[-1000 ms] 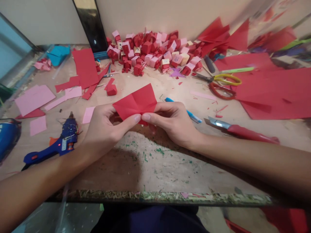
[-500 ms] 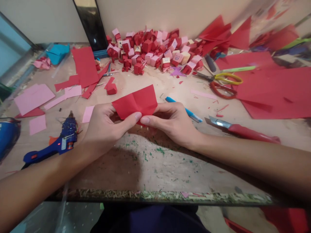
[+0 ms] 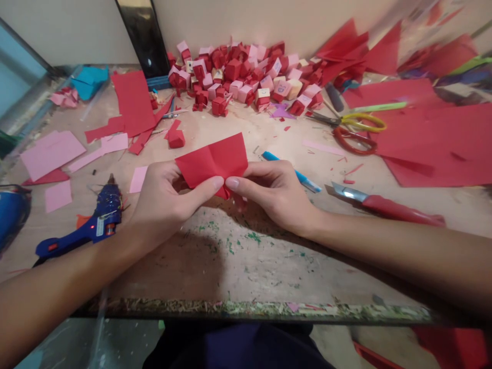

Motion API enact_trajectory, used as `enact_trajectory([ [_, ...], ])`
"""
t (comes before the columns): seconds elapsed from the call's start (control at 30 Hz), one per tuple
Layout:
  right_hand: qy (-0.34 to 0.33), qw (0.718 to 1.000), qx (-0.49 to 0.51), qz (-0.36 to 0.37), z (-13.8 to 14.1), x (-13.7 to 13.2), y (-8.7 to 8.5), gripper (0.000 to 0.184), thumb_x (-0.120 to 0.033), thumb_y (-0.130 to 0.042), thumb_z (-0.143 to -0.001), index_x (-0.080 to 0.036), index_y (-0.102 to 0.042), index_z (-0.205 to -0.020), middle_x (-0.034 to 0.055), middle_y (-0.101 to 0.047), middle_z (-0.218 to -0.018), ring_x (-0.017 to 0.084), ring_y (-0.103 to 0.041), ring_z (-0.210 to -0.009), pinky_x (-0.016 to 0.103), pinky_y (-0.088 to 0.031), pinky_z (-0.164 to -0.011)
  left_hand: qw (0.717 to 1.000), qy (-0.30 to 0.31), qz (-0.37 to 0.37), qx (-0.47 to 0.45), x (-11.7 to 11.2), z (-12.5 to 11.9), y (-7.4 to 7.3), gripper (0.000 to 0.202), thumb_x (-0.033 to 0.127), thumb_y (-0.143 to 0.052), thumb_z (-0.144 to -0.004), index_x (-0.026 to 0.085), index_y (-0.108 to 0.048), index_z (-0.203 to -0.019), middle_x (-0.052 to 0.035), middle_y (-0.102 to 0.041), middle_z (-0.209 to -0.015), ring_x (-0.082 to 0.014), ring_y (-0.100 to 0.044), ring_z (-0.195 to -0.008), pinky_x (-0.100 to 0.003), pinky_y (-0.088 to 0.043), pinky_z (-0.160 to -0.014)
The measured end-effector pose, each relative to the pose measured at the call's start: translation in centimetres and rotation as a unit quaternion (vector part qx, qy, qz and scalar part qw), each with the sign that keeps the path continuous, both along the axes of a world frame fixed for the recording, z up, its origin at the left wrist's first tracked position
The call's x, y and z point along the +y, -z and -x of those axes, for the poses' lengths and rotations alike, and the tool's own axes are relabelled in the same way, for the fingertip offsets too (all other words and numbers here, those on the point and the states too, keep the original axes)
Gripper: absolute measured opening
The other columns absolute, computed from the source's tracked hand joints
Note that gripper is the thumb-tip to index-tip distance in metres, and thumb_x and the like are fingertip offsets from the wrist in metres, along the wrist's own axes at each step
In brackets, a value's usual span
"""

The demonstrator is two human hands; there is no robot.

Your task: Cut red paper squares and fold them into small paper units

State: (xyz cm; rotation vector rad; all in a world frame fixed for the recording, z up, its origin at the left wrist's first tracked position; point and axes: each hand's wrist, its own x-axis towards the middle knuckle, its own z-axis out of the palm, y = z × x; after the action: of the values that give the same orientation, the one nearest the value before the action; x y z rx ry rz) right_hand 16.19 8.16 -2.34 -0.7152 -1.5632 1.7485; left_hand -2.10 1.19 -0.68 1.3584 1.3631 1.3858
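Note:
A creased red paper square (image 3: 213,160) is held between both hands just above the worn tabletop (image 3: 246,256). My left hand (image 3: 165,200) pinches its lower left part, thumb against the front. My right hand (image 3: 274,192) pinches its lower right edge, thumb tip beside the left thumb. What the paper wraps, if anything, is hidden behind it. A blue pen (image 3: 295,174) lies just behind my right hand.
A blue glue gun (image 3: 82,230) lies at the left. A red-handled cutter (image 3: 384,205) and yellow-and-red scissors (image 3: 351,130) lie at the right, beside large red sheets (image 3: 438,143). A heap of red and pink wrapped cubes (image 3: 246,77) sits at the back. Pink scraps (image 3: 52,151) lie far left.
Both hands and the red paper stay almost in place; the thumbs shift slightly along the paper's lower edge.

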Motion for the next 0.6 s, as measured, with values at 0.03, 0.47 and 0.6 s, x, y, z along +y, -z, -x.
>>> enact_trajectory([
  [0.03,0.001,1.000,-0.003,-0.001,-0.01,0.01,0.00,0.023,-0.030,-0.090,-0.086,-0.014,-0.078,-0.075,-0.0009,-0.066,-0.057,0.008,-0.056,-0.050,0.019,-0.042,-0.046,1.000,0.001,-0.002,0.000,0.01,0.02,0.02,0.005,0.021,-0.083,-0.085,0.022,-0.087,-0.088,-0.0001,-0.084,-0.084,-0.0176,-0.081,-0.076,-0.020,-0.063,-0.063],
  [0.47,-0.009,1.000,0.011,0.014,-0.11,-0.18,-0.21,0.039,-0.038,-0.086,-0.091,-0.015,-0.073,-0.062,-0.0005,-0.064,-0.053,0.007,-0.054,-0.044,0.018,-0.039,-0.042,0.999,-0.004,0.027,-0.031,0.11,-0.27,-0.03,0.010,0.017,-0.082,-0.086,0.023,-0.086,-0.079,0.0014,-0.083,-0.076,-0.0137,-0.078,-0.064,-0.014,-0.060,-0.054],
  [0.6,-0.011,0.999,0.010,0.035,-0.08,-0.32,-0.13,0.041,-0.042,-0.085,-0.091,-0.016,-0.071,-0.062,-0.0006,-0.064,-0.054,0.008,-0.054,-0.043,0.019,-0.038,-0.040,0.998,0.005,0.042,-0.045,0.03,-0.23,0.22,0.014,0.021,-0.082,-0.088,0.021,-0.083,-0.074,0.0006,-0.081,-0.071,-0.0129,-0.076,-0.060,-0.014,-0.057,-0.051],
])
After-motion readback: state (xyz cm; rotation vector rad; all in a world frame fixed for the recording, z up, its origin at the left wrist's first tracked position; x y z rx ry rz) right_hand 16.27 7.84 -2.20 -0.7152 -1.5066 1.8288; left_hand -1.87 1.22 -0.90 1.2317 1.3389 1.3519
